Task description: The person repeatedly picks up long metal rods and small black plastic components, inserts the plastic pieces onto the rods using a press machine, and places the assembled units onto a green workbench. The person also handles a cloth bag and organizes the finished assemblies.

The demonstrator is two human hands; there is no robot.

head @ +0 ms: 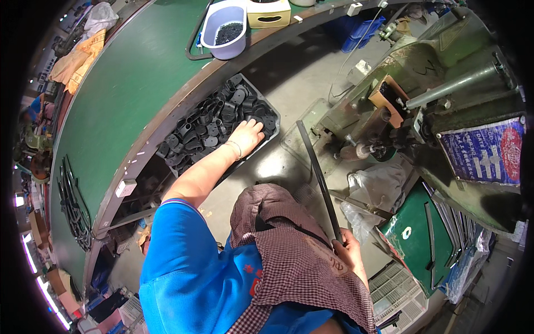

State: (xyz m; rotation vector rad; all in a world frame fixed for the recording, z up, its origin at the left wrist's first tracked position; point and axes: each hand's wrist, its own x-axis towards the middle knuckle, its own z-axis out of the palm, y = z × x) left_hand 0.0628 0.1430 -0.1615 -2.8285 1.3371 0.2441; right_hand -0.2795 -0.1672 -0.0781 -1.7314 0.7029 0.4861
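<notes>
My left hand [246, 138] reaches over a grey plastic bin [273, 110] heaped with black moulded parts [208, 129]. Its fingers curl down onto the parts at the bin's right side; whether they grip one is hidden. Many of these parts have a ring-shaped end and a flat tab. In my right hand [349, 252] is a long black tube [318, 175], gripped near its lower end. The tube slants up and away from me, its far end over a metal plate on the floor side of the machine [450, 67].
A green-topped bench [121, 83] curves along the left, with a lavender tub [227, 52] and a yellow box [269, 14] at its edge. On the right, the green machine carries a cardboard box [390, 98]. Bent metal tubes [452, 225] lie on a green surface above a plastic crate [398, 292].
</notes>
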